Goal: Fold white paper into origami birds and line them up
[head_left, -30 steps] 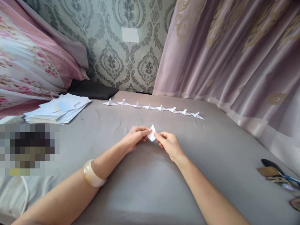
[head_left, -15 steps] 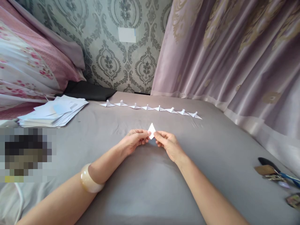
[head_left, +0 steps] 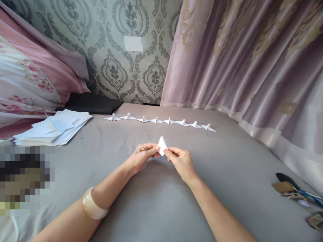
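Observation:
A small folded piece of white paper (head_left: 162, 146), roughly kite-shaped with its point up, is held above the grey sheet (head_left: 161, 205). My left hand (head_left: 145, 155) pinches its left edge between thumb and fingers. On the other side, my right hand (head_left: 180, 159) grips the right edge, thumb on the near face. Layers show along the paper's upper right side. Beyond my hands, several folded white paper figures (head_left: 169, 121) stand in a row, each with flat pointed sides and a small upright part.
A stack of white paper sheets (head_left: 54, 129) lies at the left, before a black folded item (head_left: 91, 103). Keys (head_left: 291, 195) and other small objects lie at the right edge. A curtain (head_left: 214, 60) hangs at the right, and patterned wallpaper (head_left: 106, 43) covers the back wall.
The paper has turned slightly, and its upper layers now show apart at the tip. Both hands keep their pinch. The whole view has shifted a little.

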`<action>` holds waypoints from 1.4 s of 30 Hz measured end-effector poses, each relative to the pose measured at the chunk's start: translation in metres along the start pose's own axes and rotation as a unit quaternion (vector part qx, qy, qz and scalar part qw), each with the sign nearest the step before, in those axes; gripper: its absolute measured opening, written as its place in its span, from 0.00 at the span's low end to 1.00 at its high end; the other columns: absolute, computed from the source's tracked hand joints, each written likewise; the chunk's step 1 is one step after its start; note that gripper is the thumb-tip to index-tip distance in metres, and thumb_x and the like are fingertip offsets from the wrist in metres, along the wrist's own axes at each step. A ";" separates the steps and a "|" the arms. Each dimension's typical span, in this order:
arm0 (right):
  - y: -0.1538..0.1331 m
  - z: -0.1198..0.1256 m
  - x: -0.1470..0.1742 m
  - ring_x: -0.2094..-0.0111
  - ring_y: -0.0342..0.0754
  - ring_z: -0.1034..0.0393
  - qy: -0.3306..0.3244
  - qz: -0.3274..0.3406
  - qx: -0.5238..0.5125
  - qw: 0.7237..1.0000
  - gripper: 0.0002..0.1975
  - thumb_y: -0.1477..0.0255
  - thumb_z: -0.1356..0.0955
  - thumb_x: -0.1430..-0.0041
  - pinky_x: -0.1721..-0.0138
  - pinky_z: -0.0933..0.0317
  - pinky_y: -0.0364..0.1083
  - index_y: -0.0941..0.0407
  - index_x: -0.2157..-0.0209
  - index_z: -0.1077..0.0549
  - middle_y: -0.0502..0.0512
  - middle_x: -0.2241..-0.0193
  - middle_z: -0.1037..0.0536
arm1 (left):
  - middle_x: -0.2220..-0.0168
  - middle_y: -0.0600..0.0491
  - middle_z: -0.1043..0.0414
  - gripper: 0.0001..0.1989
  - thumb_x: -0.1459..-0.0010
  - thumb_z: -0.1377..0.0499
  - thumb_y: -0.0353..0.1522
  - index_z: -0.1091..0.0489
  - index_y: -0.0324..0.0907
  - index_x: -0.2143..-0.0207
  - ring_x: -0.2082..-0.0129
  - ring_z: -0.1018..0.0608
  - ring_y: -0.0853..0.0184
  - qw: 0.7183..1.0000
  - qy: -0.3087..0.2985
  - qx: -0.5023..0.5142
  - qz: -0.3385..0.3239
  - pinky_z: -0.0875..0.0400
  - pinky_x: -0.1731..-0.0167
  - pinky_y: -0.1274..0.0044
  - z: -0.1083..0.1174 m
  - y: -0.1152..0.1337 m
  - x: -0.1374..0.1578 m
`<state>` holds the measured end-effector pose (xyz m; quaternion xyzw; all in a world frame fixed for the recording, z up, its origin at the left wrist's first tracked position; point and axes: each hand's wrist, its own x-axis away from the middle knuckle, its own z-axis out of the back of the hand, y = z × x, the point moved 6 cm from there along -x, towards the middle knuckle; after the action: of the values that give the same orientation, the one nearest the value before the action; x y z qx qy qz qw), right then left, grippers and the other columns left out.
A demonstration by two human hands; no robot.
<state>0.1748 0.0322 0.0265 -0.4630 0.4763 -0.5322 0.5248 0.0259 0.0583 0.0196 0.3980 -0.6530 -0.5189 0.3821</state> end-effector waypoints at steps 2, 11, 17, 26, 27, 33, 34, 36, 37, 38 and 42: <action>-0.003 0.001 0.001 0.76 0.44 0.38 0.016 0.009 0.023 1.000 0.15 0.59 0.30 0.49 0.72 0.43 0.44 0.57 0.75 0.23 0.50 0.80 0.29 | 0.76 0.52 0.28 0.13 0.47 0.37 0.41 0.22 0.39 0.71 0.74 0.31 0.72 1.000 0.014 -0.013 -0.007 0.38 0.68 0.78 -0.002 0.001 0.001; -0.003 -0.001 0.004 0.77 0.42 0.41 0.069 0.023 0.026 0.997 0.14 0.62 0.31 0.48 0.73 0.47 0.43 0.56 0.81 0.29 0.48 0.82 0.32 | 0.75 0.54 0.28 0.14 0.55 0.31 0.38 0.25 0.37 0.71 0.74 0.30 0.72 0.998 0.038 0.040 0.017 0.38 0.71 0.80 -0.011 -0.009 0.001; 0.008 -0.009 -0.003 0.75 0.42 0.39 -0.009 -0.087 -0.102 0.991 0.15 0.60 0.27 0.54 0.72 0.45 0.42 0.57 0.68 0.23 0.48 0.77 0.28 | 0.80 0.56 0.32 0.13 0.56 0.31 0.38 0.26 0.36 0.75 0.79 0.34 0.75 0.997 0.035 0.040 0.048 0.41 0.74 0.80 -0.005 -0.012 0.000; 0.004 -0.011 -0.028 0.82 0.38 0.47 -0.024 -0.157 -0.093 0.983 0.12 0.64 0.26 0.60 0.78 0.53 0.42 0.58 0.83 0.28 0.45 0.86 0.35 | 0.79 0.55 0.32 0.14 0.53 0.33 0.40 0.27 0.37 0.74 0.79 0.33 0.75 0.991 0.014 0.074 0.109 0.41 0.75 0.80 -0.008 -0.019 0.000; 0.006 -0.012 -0.031 0.82 0.38 0.46 -0.021 -0.163 -0.100 0.981 0.13 0.65 0.26 0.61 0.79 0.53 0.42 0.58 0.84 0.29 0.46 0.86 0.35 | 0.77 0.53 0.30 0.15 0.53 0.33 0.41 0.27 0.36 0.74 0.78 0.32 0.74 0.990 0.010 0.079 0.116 0.41 0.75 0.80 -0.009 -0.020 0.000; 0.010 -0.022 -0.038 0.84 0.38 0.46 -0.022 -0.174 -0.096 0.980 0.16 0.62 0.26 0.61 0.81 0.54 0.42 0.57 0.84 0.32 0.45 0.88 0.36 | 0.78 0.52 0.29 0.16 0.53 0.33 0.41 0.26 0.35 0.73 0.80 0.32 0.74 0.993 0.006 0.070 0.095 0.42 0.77 0.80 -0.008 -0.016 0.000; 0.010 -0.023 -0.037 0.85 0.38 0.46 -0.023 -0.175 -0.093 0.980 0.17 0.60 0.26 0.60 0.81 0.54 0.41 0.57 0.83 0.32 0.45 0.88 0.36 | 0.78 0.52 0.29 0.16 0.52 0.33 0.41 0.26 0.35 0.73 0.80 0.31 0.74 0.993 0.009 0.068 0.091 0.41 0.77 0.80 -0.007 -0.015 0.000; 0.011 -0.025 -0.037 0.85 0.37 0.47 -0.027 -0.172 -0.080 0.982 0.19 0.56 0.27 0.58 0.82 0.55 0.41 0.57 0.83 0.32 0.46 0.88 0.35 | 0.78 0.51 0.28 0.16 0.51 0.35 0.42 0.26 0.35 0.74 0.80 0.31 0.74 0.993 0.004 0.070 0.091 0.41 0.77 0.80 -0.006 -0.016 -0.001; 0.011 -0.025 -0.037 0.85 0.37 0.47 -0.027 -0.167 -0.072 0.983 0.20 0.55 0.28 0.57 0.82 0.55 0.41 0.57 0.83 0.32 0.46 0.88 0.35 | 0.79 0.51 0.28 0.17 0.49 0.36 0.43 0.26 0.35 0.74 0.81 0.31 0.73 0.992 0.001 0.075 0.097 0.41 0.78 0.79 -0.006 -0.018 -0.001; 0.011 -0.025 -0.038 0.85 0.37 0.48 -0.026 -0.160 -0.065 0.985 0.21 0.54 0.28 0.57 0.82 0.56 0.41 0.57 0.83 0.33 0.45 0.88 0.36 | 0.80 0.51 0.29 0.19 0.48 0.38 0.44 0.26 0.35 0.76 0.82 0.31 0.73 0.991 -0.001 0.080 0.107 0.41 0.79 0.79 -0.006 -0.020 -0.002; 0.011 -0.023 -0.041 0.86 0.37 0.50 -0.014 -0.141 -0.037 0.989 0.23 0.52 0.29 0.57 0.83 0.56 0.41 0.57 0.84 0.33 0.43 0.89 0.39 | 0.80 0.49 0.29 0.29 0.45 0.47 0.53 0.28 0.36 0.77 0.82 0.30 0.71 0.982 0.013 0.110 0.152 0.42 0.81 0.78 -0.005 -0.028 -0.004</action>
<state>0.1541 0.0739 0.0130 -0.5522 0.4183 -0.5763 0.4334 0.0356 0.0560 -0.0075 0.3408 -0.7540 -0.3742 0.4188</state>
